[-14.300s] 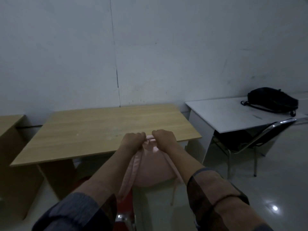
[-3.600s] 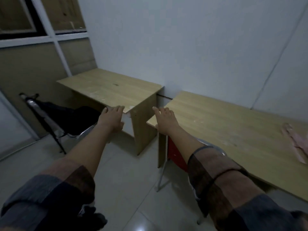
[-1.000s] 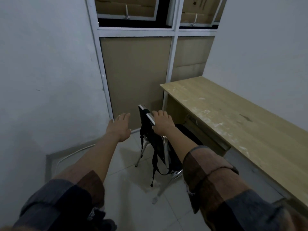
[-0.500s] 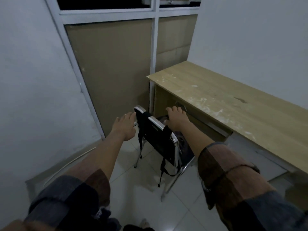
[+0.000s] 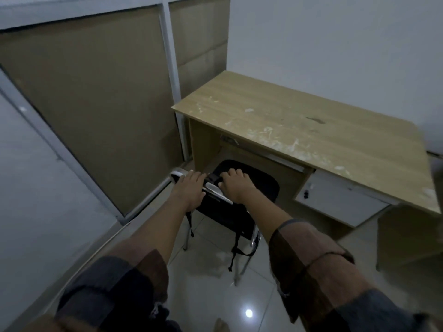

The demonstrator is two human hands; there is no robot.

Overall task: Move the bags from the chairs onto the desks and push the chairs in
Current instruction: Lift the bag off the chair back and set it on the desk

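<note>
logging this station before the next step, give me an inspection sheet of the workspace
surface: wooden desk, top bare but for pale scuffs
job's things: black bag on the chair, straps dangling behind; chair seat partly under the desk
clutter: nothing seen
grippers: left hand on the chair's top rail; right hand on the bag top, grip cannot be told
cables: nothing seen
surroundings: white drawer unit under the desk, brown panelled partition, glossy tiled floor

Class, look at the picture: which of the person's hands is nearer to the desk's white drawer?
Right. The right hand is over the black bag on the chair, on the white drawer side; the left hand is on the chair back, farther away.
</note>
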